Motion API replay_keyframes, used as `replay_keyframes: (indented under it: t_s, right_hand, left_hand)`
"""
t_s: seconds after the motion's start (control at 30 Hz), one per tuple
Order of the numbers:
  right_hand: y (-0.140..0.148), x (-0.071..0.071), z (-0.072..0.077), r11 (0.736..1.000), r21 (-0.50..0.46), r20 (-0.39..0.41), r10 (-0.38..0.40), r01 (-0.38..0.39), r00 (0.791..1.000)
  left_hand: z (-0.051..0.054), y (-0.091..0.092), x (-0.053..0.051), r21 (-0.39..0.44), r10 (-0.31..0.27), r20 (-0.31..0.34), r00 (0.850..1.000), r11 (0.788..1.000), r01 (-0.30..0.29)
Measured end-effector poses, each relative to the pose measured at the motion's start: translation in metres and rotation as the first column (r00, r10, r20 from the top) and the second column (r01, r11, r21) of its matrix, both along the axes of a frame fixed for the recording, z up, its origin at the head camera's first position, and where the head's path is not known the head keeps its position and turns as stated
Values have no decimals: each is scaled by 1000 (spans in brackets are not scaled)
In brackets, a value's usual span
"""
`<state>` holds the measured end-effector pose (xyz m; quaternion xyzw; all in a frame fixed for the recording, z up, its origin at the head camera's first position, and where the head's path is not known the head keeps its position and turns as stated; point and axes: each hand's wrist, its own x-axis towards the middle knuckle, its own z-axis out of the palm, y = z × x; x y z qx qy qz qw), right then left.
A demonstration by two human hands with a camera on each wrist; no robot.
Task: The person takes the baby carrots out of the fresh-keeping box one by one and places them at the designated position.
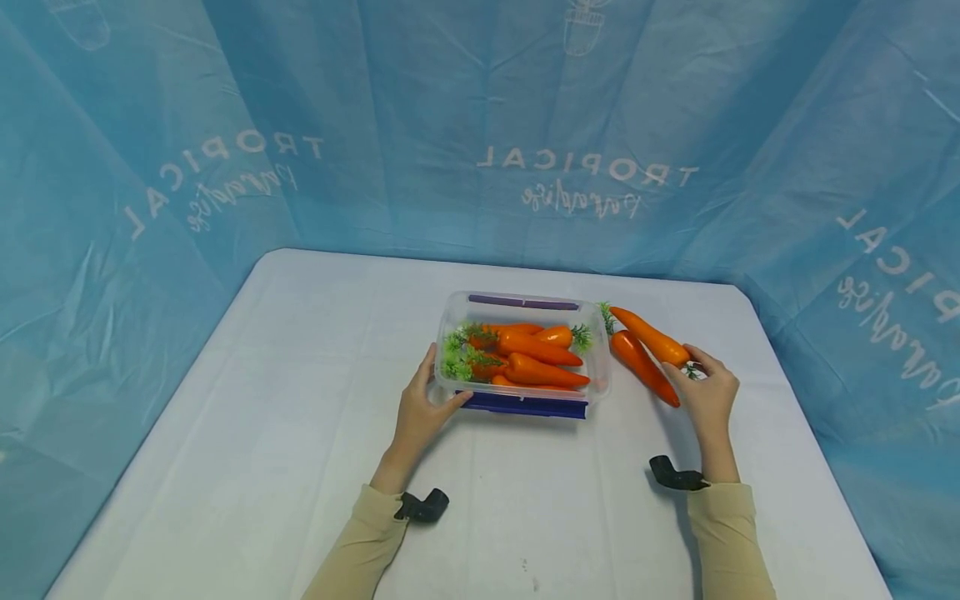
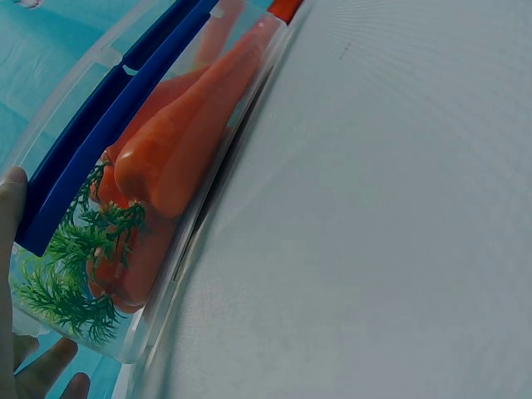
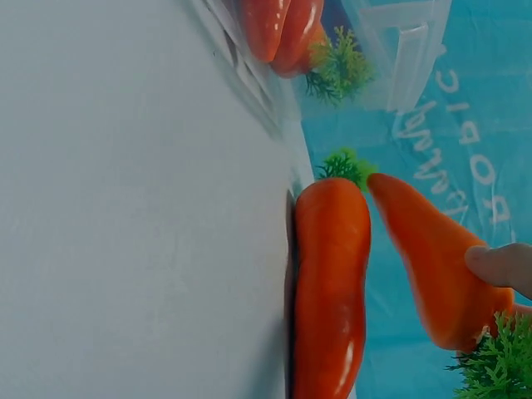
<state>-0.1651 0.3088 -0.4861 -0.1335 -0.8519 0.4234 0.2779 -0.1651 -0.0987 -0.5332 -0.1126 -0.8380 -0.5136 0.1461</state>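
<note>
A clear plastic box [image 1: 600, 375] with dark blue clips holds several orange carrots [image 1: 540, 348] with green tops. At its left end, my left hand [image 1: 420, 410] grips the wall, thumb by the front blue clip [image 2: 79, 158]. Right of the box, my right hand [image 1: 707, 396] pinches one carrot [image 1: 648, 335] [image 3: 432, 258] near its leafy end, the tip pointing toward the back left. Another carrot [image 1: 643, 367] [image 3: 331, 283] lies on the table just beside it, its green top near the box's right wall.
The white table [image 1: 300, 400] extends around the box, its back edge behind it. Blue printed curtains [image 1: 420, 150] hang at the back and on both sides. Each wrist carries a small black device, the left one [image 1: 423, 506] in front of the box.
</note>
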Motion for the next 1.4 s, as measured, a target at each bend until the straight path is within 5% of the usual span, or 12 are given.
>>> replay_keyframes:
  t_s: [0.73, 1.4]
  right_hand:
    - [15, 2, -18, 1000, -22, 97, -15, 17, 995]
    - [14, 4, -22, 999, -24, 263, 28, -22, 965]
  left_hand:
    - [-2, 0, -1, -13, 12, -5, 1000, 1000, -12]
    - [-1, 0, -1, -5, 15, 21, 1000, 1000, -14]
